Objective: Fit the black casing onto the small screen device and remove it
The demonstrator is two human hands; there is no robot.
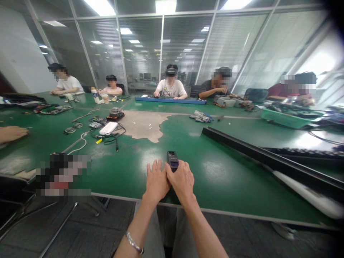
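At the far left edge a co-worker's hand (12,135) rests on the green tabletop (120,172). A pair of eyeglasses (73,128) lies inward of it, then a white box (108,128) among dark cables (117,146). A worn patch (145,123) of pale surface follows, beyond my hands.

My left hand (157,182) is flat and palm down near the front edge, fingers extended and slightly spread, with no grasp seen; a metal bracelet (133,243) is on that wrist. Just beside it is the small black device (172,160), its far end pointing away from me. My right hand (184,181) is partly closed around its near end, thumb along the left side, fingers curled at the right. The underside is hidden, so I cannot confirm whether it bears on the tabletop.

In my judgement this is a holding and steadying stage. Any lift or turn would call for a firmer right-hand grip and the left hand kept clear or brought in as support.

To the right lie crumpled gloves (201,116), a long black rail (242,145) set diagonally, a green basket (285,123) of parts, and a long white piece (306,193) beside the rail.
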